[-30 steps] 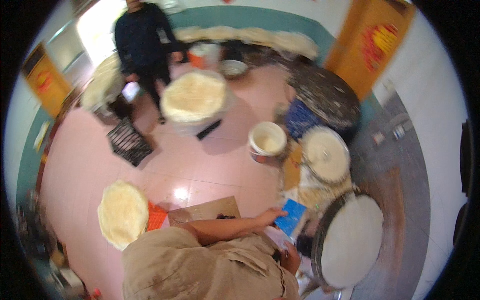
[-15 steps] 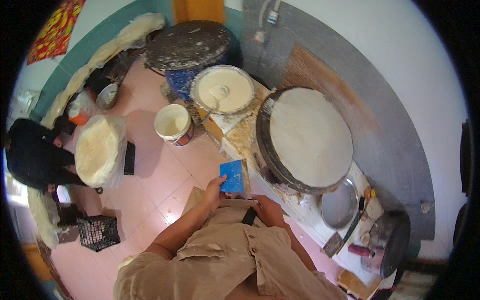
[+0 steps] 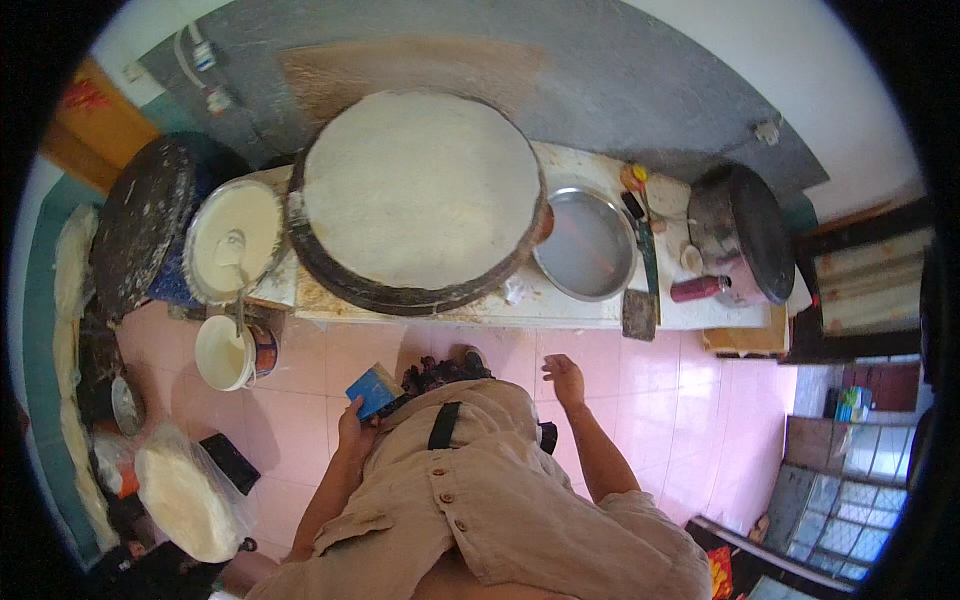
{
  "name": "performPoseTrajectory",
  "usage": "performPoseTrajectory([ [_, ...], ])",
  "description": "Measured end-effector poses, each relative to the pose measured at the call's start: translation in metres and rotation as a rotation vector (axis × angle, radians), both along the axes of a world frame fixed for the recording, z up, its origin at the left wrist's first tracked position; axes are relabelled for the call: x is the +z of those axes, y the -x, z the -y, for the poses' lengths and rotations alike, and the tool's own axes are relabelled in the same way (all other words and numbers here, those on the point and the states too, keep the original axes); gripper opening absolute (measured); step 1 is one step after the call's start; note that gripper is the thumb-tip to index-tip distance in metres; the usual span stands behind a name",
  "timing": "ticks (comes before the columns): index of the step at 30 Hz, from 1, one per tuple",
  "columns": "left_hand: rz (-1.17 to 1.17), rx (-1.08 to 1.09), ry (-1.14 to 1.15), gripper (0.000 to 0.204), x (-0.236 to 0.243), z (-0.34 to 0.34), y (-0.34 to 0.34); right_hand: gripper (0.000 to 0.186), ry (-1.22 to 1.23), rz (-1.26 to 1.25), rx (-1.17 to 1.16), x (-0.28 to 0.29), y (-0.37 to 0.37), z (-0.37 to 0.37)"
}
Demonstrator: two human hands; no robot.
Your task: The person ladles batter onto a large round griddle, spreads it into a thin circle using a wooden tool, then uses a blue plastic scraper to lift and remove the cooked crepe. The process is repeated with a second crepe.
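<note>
At my body's left side, my left hand [image 3: 352, 425] is closed on a blue rectangular scraper [image 3: 372, 392], held low below the counter. My right hand [image 3: 563, 378] hangs open at my right, fingers loosely bent, holding nothing. In front of me a large round griddle [image 3: 312, 285] carries a pale, thin round sheet [image 3: 420, 195]. Left of it, a basin of cream batter [image 3: 215, 265] has a ladle [image 3: 236, 245] in it. To the right sit a steel pan [image 3: 582, 235] and a long dark-handled tool [image 3: 640, 310].
The griddle stands on a white counter [image 3: 492, 312] against a grey wall. A white bucket [image 3: 215, 355] stands on the floor, a dark round lid [image 3: 130, 225] at left, a dark pot [image 3: 755, 230] and pink bottle [image 3: 700, 288] at right, and a bagged stack of pale rounds [image 3: 185, 500] low left.
My view has swung right to face the counter and griddle, leaving the co-worker mostly out of sight. My left hand moved left with the scraper; my right hand moved outward to the right, fingers showing.
</note>
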State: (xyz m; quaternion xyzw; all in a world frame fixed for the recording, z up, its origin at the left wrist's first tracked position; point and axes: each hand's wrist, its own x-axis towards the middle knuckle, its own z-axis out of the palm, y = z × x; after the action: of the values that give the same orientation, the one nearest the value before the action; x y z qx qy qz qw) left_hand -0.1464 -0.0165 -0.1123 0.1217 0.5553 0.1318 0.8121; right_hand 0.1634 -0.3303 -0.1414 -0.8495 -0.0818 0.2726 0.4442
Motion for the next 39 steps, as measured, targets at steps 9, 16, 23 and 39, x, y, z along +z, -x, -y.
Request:
performPoseTrajectory([
  [9, -0.200, 0.214, -0.366, 0.022, -0.008, -0.111, 0.024, 0.027, -0.296, -0.012, -0.261, -0.047, -0.053, 0.048],
  [16, -0.252, 0.216, -0.698, 0.031, 0.040, -0.145, 0.007, 0.029, -0.063, -0.251, -0.267, -0.053, -0.091, 0.037],
  [23, -0.133, 0.005, -0.972, 0.026, 0.121, -0.136, -0.036, 0.029, 0.030, -0.121, -0.130, -0.064, -0.118, 0.027],
  [39, -0.220, -0.718, -1.883, 0.034, 0.154, -0.019, -0.136, 0.043, -0.564, -0.245, 0.374, 0.169, 0.062, -0.159],
])
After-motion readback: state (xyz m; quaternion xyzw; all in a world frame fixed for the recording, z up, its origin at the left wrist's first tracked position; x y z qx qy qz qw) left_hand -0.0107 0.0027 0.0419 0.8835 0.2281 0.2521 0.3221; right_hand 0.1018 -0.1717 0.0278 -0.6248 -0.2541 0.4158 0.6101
